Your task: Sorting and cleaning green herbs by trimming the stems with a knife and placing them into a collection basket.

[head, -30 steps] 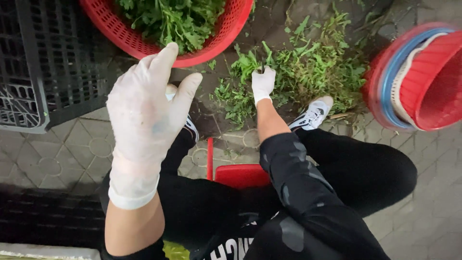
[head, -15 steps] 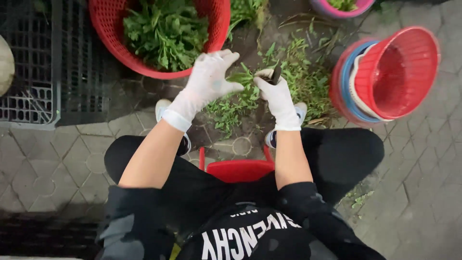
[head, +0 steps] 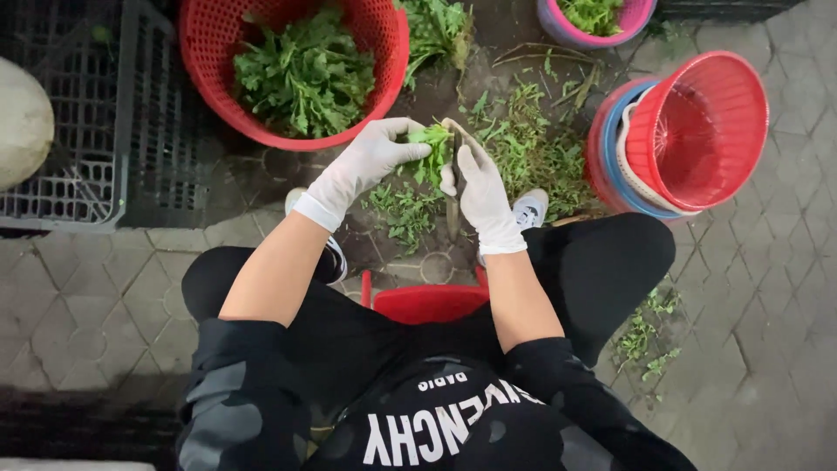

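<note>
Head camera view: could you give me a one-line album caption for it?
Gloved left hand and right hand hold a leafy green sprig beside a red basket of greens.

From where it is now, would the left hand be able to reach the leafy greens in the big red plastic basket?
Probably yes. The white-gloved left hand pinches a green leafy sprig just below the big red plastic basket, whose top is open, and nothing lies between them. It would likely have to let go of the sprig first.

One red basket of greens (head: 296, 74); two gloved hands (white)
</note>
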